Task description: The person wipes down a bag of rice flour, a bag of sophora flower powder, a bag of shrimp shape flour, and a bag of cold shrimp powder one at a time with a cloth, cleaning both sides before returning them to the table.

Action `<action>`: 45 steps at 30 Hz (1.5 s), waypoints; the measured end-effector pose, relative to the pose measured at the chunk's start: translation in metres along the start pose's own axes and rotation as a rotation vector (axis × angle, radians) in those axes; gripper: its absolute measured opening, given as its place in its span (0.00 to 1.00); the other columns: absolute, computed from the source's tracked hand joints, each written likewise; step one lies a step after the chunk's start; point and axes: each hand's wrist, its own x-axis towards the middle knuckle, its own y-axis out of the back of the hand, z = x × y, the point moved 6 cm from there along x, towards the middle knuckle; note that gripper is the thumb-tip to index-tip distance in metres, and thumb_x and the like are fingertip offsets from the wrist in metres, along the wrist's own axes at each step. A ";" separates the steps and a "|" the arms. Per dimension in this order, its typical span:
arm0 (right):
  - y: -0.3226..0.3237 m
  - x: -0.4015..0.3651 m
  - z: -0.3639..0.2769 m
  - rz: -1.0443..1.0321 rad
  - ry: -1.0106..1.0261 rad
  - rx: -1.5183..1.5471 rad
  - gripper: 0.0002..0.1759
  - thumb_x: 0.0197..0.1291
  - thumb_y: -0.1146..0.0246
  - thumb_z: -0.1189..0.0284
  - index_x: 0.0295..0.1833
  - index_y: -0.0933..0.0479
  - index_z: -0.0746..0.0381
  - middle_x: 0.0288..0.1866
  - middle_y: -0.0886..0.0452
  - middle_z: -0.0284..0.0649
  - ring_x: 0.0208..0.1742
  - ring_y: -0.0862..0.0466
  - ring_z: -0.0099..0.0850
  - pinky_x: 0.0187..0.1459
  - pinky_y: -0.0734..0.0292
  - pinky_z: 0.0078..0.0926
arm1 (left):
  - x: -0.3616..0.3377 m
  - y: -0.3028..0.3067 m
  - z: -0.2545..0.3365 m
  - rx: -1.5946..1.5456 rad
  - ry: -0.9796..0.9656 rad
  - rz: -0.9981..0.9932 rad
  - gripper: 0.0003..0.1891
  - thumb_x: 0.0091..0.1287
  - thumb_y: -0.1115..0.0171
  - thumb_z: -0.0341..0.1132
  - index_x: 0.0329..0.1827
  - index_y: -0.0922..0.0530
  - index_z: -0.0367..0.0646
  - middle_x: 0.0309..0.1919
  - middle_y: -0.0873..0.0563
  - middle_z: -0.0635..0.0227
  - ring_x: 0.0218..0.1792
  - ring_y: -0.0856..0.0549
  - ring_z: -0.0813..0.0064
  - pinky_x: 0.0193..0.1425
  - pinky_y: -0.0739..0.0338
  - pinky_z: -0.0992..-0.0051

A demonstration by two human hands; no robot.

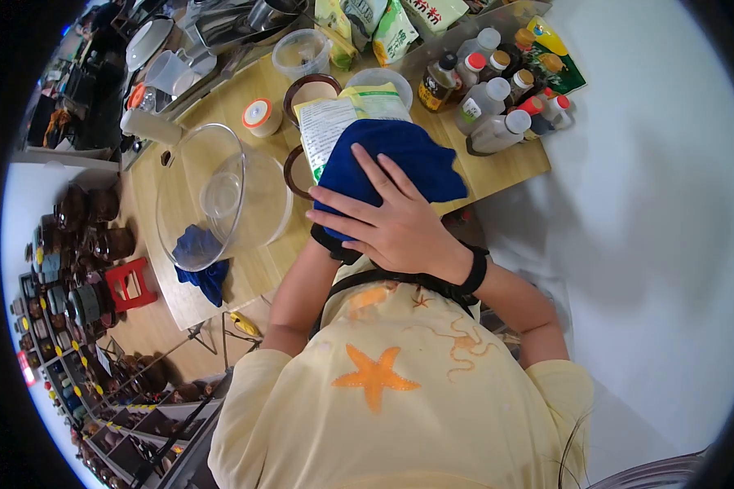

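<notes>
My right hand (408, 228) lies on a dark blue cloth (400, 155), its fingers stretched out and spread. A black band circles that wrist. The cloth hides my left hand; only its forearm and dark-banded wrist show at the lower left of the cloth. Just behind the cloth is a white, green and yellow printed packet (326, 122). Brown-rimmed round containers (300, 173) peek out to the left of the packet and cloth.
A large clear bowl (257, 191) stands on the wooden table (151, 220), with another blue cloth (206, 281) by its near edge. A jar with an orange-and-white lid (261, 116) sits behind. Several bottles (485, 98) crowd the back right. A red stool (130, 285) is on the floor left.
</notes>
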 end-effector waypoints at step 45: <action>0.062 -0.069 0.126 0.876 -0.802 0.950 0.25 0.65 0.45 0.64 0.64 0.36 0.65 0.60 0.29 0.36 0.58 0.29 0.27 0.60 0.38 0.23 | 0.028 -0.045 0.029 0.306 -0.153 0.168 0.22 0.60 0.40 0.25 0.58 0.32 0.39 0.52 0.22 0.64 0.51 0.21 0.69 0.55 0.26 0.69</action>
